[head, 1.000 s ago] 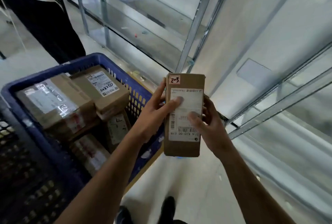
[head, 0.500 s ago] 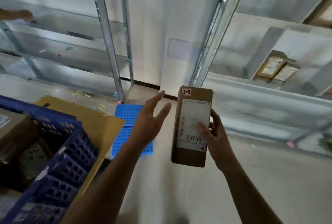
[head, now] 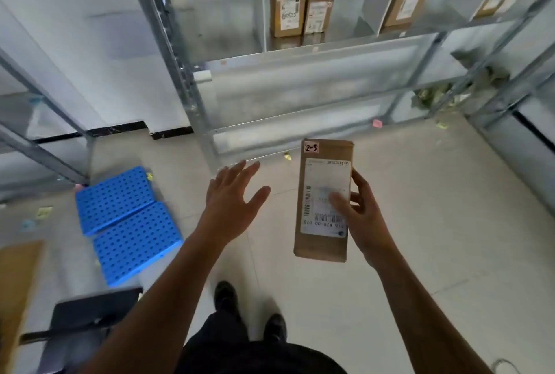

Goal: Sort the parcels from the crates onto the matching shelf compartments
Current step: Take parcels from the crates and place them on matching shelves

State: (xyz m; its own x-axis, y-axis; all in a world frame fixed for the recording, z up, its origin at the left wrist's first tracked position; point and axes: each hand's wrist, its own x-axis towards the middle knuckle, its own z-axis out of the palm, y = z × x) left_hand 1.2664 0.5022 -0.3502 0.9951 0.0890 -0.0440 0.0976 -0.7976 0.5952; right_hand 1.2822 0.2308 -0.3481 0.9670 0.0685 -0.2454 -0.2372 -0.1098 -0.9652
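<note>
Clamped at its right edge by the right hand [head: 363, 217], thumb on the label [head: 322, 181], the flat brown cardboard parcel [head: 318, 244] marked 2-3 is held over bare floor [head: 426, 223] short of the grey metal shelf [head: 300, 56], now brought squarely ahead, while the left hand [head: 231, 202] is spread empty, apart from it.

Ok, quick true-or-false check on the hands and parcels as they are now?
The right hand grips the parcel tagged 2-3. True.
The left hand holds that parcel too. False: the left hand is open, apart from the parcel.
Two shelved parcels stand upright side by side on the shelf. True.
The blue panels sit on the shelf. False: the blue panels lie on the floor.
</note>
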